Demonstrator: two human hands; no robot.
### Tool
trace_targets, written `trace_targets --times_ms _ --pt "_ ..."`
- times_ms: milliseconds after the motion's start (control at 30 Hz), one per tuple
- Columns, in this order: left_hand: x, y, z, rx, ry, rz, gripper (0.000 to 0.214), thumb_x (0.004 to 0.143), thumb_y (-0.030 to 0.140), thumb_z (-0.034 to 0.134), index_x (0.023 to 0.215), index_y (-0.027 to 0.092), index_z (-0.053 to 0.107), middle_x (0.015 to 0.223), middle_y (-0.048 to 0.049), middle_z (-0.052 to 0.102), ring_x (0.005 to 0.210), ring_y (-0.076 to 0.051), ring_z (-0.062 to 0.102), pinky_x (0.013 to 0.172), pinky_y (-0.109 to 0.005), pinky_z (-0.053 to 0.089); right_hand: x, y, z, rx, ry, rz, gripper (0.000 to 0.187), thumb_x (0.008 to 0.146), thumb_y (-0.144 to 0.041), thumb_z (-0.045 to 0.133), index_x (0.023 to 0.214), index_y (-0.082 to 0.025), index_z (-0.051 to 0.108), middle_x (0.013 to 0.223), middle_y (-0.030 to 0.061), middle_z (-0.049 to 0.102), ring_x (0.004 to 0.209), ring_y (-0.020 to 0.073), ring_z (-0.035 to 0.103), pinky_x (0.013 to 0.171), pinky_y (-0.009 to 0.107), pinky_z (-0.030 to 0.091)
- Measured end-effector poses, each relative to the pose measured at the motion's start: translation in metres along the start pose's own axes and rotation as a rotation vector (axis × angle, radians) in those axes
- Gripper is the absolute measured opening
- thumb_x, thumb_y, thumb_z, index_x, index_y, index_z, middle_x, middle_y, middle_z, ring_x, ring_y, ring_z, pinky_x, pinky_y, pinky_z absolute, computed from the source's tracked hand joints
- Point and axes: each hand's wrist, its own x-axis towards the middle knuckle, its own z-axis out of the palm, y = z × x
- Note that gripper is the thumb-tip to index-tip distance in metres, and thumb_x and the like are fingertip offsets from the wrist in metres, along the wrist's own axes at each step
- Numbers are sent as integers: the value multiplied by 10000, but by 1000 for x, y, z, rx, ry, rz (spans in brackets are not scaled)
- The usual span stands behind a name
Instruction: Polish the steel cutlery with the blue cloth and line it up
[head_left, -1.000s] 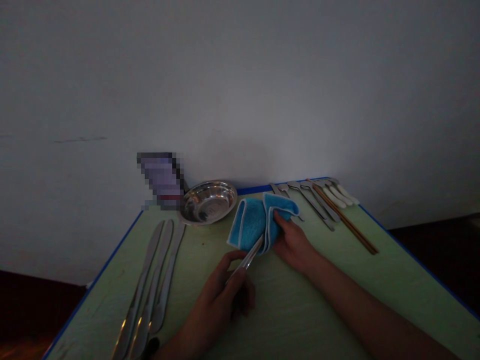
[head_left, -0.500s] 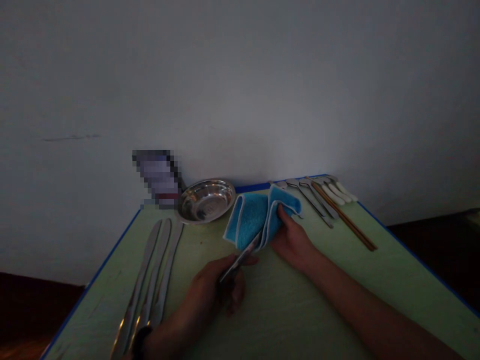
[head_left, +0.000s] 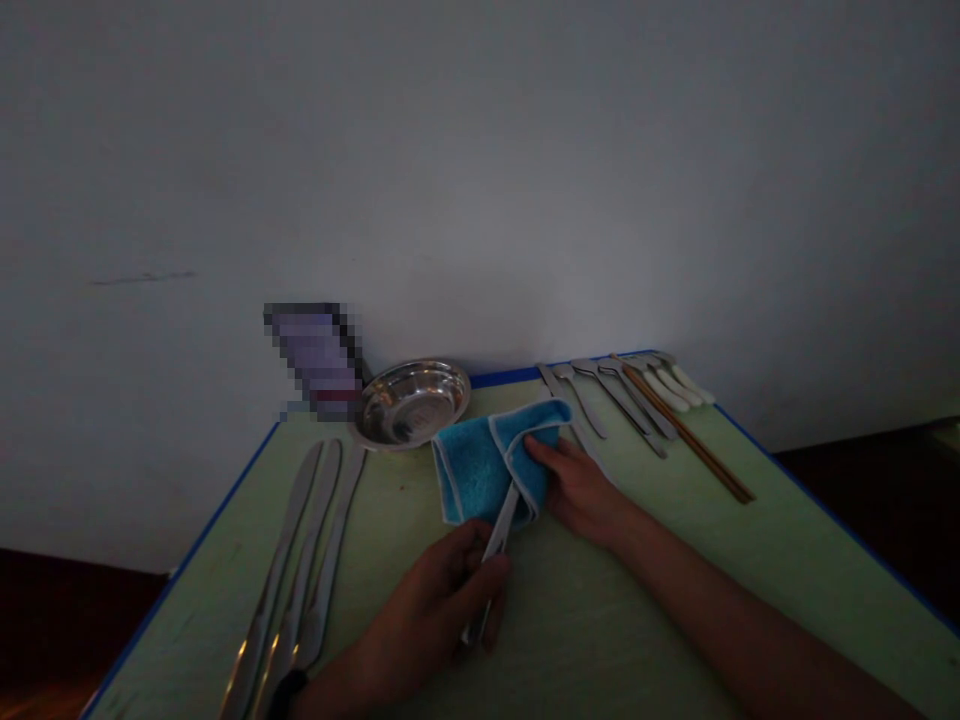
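Observation:
My left hand (head_left: 450, 590) is closed round a slim metal piece of cutlery (head_left: 501, 532); its far end is hidden in a blue cloth (head_left: 480, 462), so I cannot tell its exact kind. White stitching edges the folded cloth. My right hand (head_left: 581, 488) grips the cloth from the right, thumb on top, with a fold wrapped over the cutlery. Both hands are held above the front middle of the table. Just left of my left forearm lie three metal table knives (head_left: 289, 560), side by side.
A round steel bowl (head_left: 420, 400) stands at the back of the green table (head_left: 600, 620), against the wall. Left of it leans a blurred-out phone-like object (head_left: 315, 355). At the back right lie metal spoons (head_left: 619, 400), wooden chopsticks (head_left: 694, 440) and white-handled cutlery (head_left: 667, 388).
The cloth has come down and slightly left, uncovering cutlery behind it. My left hand has turned, with its thumb now over the metal handle, which stands more upright.

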Motion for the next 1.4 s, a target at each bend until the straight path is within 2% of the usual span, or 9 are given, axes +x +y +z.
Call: trace_targets --times_ms 233,500,667,800,900,1067,1233,1333,1400 --pt "-6 -1 2 1 98 -35 344 869 495 458 956 172 538 526 75 393 442 -83 350 400 -183 277 3 3 1 98 53 -31 223 711 -376 683 821 -187 638 830 18 708 960 201 627 891 370 464" --pt "-6 4 -6 -132 24 -123 412 846 536 458 836 164 635 427 87 297 361 -71 238 363 -196 143 9 -6 4 342 308 -65 312 859 -463 464 891 -202 632 930 40 711 1018 198 610 867 373 494" --pt "-1 0 -6 -230 55 -88 459 839 564 421 773 161 632 347 94 282 298 -69 207 327 -193 156 9 -2 1 267 216 -72 235 807 -408 575 934 -215 625 939 15 708 1002 185 614 878 364 482" --pt "0 0 -5 -151 136 -70 441 851 549 416 814 167 633 367 86 323 322 -80 270 349 -190 220 4 5 -3 41 -1 -29 259 751 -380 650 935 -198 638 908 20 709 957 185 631 897 367 461" --pt "-2 -2 -5 0 199 -67 453 857 553 409 839 170 651 426 63 382 368 -98 343 377 -201 268 0 7 -2 -29 -36 -15 246 748 -374 653 900 -181 646 870 28 710 936 191 637 886 370 463" --pt "-8 -2 -2 124 275 2 339 790 511 561 861 205 687 760 -48 617 685 -174 539 539 -224 407 4 3 1 104 81 -38 219 751 -387 644 847 -190 641 846 21 711 971 198 625 897 369 462" --pt "-17 8 4 269 211 52 230 812 443 568 880 262 694 876 -24 660 872 -216 559 777 -264 412 10 -8 1 317 265 -35 263 836 -424 516 834 -196 646 836 37 718 991 207 623 871 379 489" --pt "-14 9 1 143 156 5 312 828 480 525 884 220 687 679 -16 616 665 -179 553 594 -237 408 10 -12 2 339 256 -30 347 882 -434 420 814 -187 654 831 51 720 978 202 631 856 373 498" --pt "-11 7 -3 29 111 -41 405 857 514 443 890 186 678 487 25 489 461 -133 450 454 -217 331 10 -11 1 331 246 -24 291 864 -416 469 819 -194 652 842 41 721 972 200 634 854 373 500"
